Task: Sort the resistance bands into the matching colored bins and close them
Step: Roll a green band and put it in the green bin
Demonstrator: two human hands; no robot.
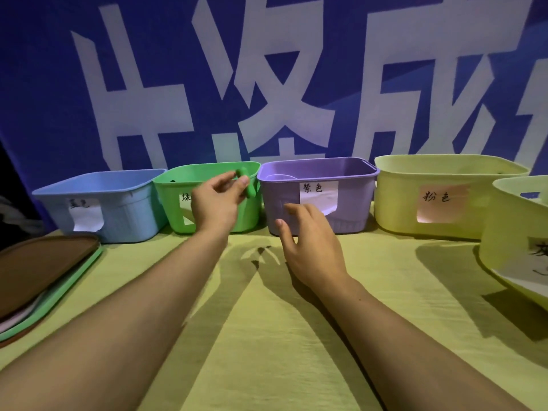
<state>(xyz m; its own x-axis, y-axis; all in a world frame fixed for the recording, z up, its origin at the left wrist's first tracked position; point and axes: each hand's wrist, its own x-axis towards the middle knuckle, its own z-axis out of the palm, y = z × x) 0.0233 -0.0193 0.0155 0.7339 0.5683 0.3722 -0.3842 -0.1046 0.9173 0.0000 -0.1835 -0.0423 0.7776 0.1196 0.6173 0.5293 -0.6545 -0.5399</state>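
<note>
Left hand pinches the green band at twelve o'clock, over the green bin. Looks light, floppy; pinch mid-loop. Right hand hangs relaxed, empty.

The paper label on the purple bin reads "紫色". The label on the yellow bin to its right reads "粉色". The labels on the blue, green and far-right bins cannot be read fully. Large white characters fill the blue banner behind, cropped.

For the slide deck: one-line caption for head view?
Left hand holds green band at green bin; right hand open.
</note>
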